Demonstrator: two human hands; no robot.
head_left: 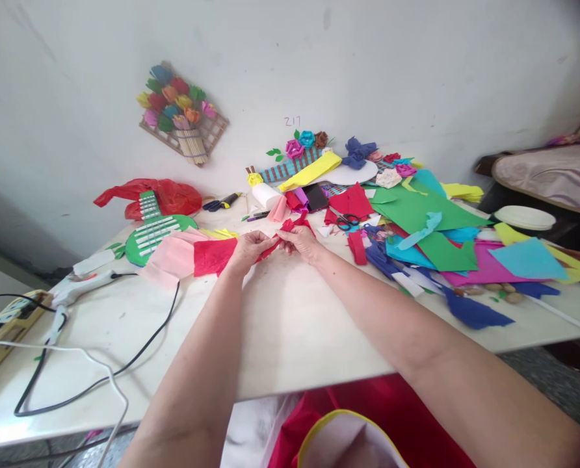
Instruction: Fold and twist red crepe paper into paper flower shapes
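Both hands meet over the middle of the table, pinching one piece of red crepe paper (269, 250). My left hand (249, 251) is closed on its left end. The fingers of my right hand (298, 242) are closed on the other end, where the paper bunches up and sticks out above them. Just left of my left hand lies a flat red paper piece (214, 256), beside a pale pink sheet (173, 257). Black-handled scissors (347, 221) rest beyond my right hand, near a small red strip (357, 248).
A glue gun (82, 289) and its cables lie at the left, near a green guitar-shaped craft (160, 237). Coloured paper, including a large green sheet (431, 208), covers the right side. Pliers (222, 202) and a white roll (265, 196) lie toward the wall.
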